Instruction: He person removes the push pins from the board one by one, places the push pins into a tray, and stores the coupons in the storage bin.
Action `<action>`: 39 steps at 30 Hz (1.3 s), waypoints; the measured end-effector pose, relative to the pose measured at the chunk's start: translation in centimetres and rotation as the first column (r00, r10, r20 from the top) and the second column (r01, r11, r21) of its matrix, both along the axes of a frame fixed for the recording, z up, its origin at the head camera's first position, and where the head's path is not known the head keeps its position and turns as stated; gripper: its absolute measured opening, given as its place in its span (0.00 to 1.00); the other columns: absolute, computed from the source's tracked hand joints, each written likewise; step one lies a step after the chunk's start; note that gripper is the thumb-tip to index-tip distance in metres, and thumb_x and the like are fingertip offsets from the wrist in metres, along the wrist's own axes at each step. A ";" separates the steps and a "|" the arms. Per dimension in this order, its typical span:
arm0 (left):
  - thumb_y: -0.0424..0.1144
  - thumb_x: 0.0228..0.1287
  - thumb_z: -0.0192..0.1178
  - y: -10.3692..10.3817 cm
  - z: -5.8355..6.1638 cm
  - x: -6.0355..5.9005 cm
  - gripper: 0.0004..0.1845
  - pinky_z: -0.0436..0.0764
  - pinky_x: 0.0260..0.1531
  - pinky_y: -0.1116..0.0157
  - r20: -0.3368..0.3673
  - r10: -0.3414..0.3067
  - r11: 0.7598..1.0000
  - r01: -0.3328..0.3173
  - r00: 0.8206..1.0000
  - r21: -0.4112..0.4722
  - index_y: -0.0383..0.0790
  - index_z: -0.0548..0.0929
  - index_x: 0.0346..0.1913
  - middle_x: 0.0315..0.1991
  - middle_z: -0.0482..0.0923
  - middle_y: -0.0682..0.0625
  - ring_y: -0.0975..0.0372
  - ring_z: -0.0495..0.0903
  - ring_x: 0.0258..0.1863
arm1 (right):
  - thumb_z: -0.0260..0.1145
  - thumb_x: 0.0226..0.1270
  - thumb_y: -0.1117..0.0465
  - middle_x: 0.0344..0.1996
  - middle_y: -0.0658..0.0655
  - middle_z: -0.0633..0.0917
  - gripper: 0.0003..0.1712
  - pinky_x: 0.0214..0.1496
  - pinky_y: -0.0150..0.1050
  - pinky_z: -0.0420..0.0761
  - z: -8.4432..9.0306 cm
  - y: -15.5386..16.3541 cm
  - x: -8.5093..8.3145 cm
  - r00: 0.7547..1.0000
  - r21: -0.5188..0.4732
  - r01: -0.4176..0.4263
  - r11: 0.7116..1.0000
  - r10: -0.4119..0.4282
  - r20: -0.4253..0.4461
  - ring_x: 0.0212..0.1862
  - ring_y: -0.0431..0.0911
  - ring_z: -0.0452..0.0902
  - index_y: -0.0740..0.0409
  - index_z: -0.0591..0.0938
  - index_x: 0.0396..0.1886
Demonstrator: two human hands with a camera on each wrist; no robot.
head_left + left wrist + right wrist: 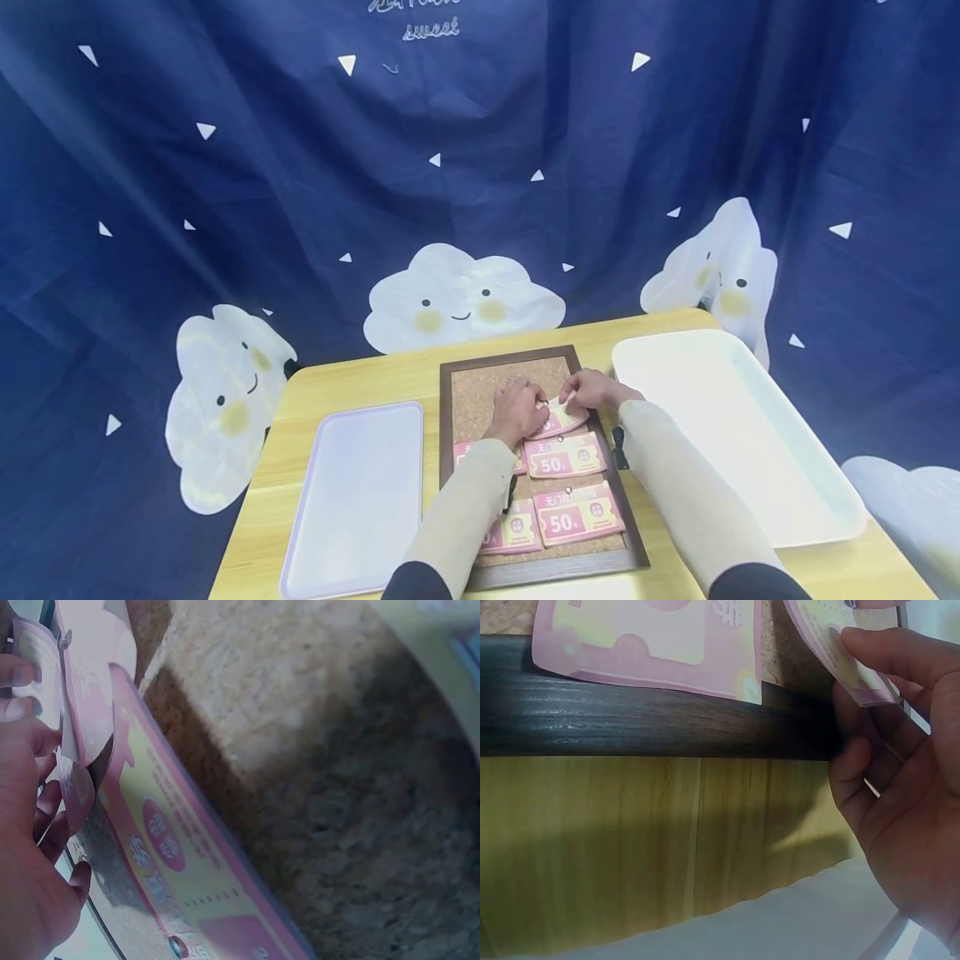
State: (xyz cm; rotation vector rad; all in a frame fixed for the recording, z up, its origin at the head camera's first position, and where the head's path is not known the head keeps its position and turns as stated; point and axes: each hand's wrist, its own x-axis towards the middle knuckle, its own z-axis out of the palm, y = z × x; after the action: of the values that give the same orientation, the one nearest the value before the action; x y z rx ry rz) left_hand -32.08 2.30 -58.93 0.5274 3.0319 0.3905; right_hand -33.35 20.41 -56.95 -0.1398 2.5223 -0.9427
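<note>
A person in cream sleeves (457, 500) with dark upper parts works over a cork board (472, 387) in a dark wood frame (633, 546), set on a light wooden table (352, 383). In the head view, both hands meet at the upper coupon (558, 423), a pink-and-yellow slip high on the board's right side: the left hand (517, 410) at its left end, the right hand (598, 388) pinching its right end. Below it in the same column hang a middle coupon (564, 456) and a bottom coupon (577, 514), both printed "50" and pinned at the top edge; two more on the left are partly hidden by the left arm. A narrow tray (363, 500) lies left of the board, a larger white tray (720, 417) right of it, before a blue curtain (480, 125) printed with clouds. The left wrist view shows the left hand's bent fingers touching the pink slip's edge; whether they pinch it cannot be told. Another coupon slants across the foreground, a pin (178, 946) at its edge. In the right wrist view, the right thumb (881, 649) presses the coupon's face, other fingers behind, its end tilted up off the board.
</note>
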 end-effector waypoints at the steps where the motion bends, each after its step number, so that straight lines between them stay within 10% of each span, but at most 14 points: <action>1: 0.51 0.49 0.56 0.0 0.0 0.0 0.12 0.64 0.39 0.61 0.004 0.004 1.000 -0.004 1.000 -0.005 0.57 0.79 0.39 0.42 0.71 0.59 0.63 0.67 0.44 | 0.68 0.42 0.64 0.22 0.49 0.81 0.08 0.28 0.32 0.71 0.0 0.0 0.0 1.000 -0.003 0.001 1.000 -0.001 0.001 0.25 0.42 0.73 0.53 0.81 0.27; 39: 0.48 0.64 0.47 0.1 -0.6 -0.8 0.09 0.67 0.45 0.60 -0.025 -0.137 0.987 0.134 0.990 -0.094 0.55 0.77 0.40 0.43 0.69 0.61 0.65 0.65 0.44 | 0.67 0.42 0.64 0.15 0.49 0.77 0.12 0.25 0.34 0.72 0.4 0.0 0.1 0.998 -0.033 0.026 0.999 -0.024 0.061 0.20 0.41 0.70 0.54 0.81 0.31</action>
State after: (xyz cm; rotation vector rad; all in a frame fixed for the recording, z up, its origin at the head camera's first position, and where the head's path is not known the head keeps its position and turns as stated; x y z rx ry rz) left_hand -32.93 2.44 -59.49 0.7351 3.0028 0.2374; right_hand -33.24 20.41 -56.51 -0.0886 2.4594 -0.9847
